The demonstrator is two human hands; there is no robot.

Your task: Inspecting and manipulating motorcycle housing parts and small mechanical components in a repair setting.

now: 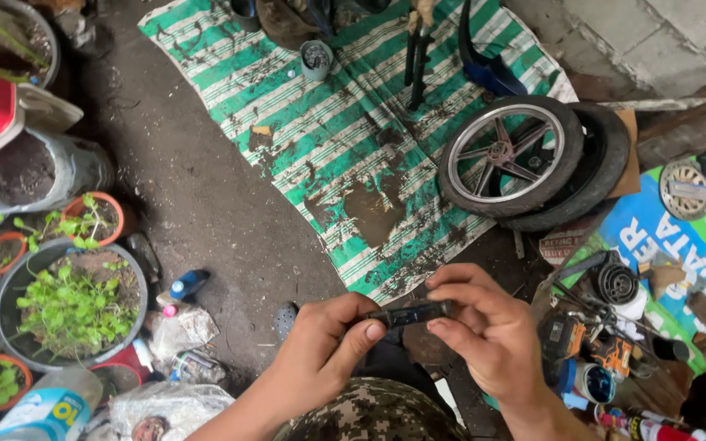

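Both of my hands hold a small dark bar-shaped part (413, 313) low in the middle of the view. My left hand (324, 343) pinches its left end between thumb and fingers. My right hand (484, 327) grips its right end, fingers curled over the top. Below the hands shows my knee in camouflage cloth (373, 416). What kind of part it is cannot be told.
A green-and-white striped tarp (320, 122) lies on the dirt ahead, with a spoked wheel and tyre (525, 159) on its right, a small tin (316, 59) and dark tools (417, 57). Potted plants (71, 306) stand left. Tools and parts (606, 327) clutter the right.
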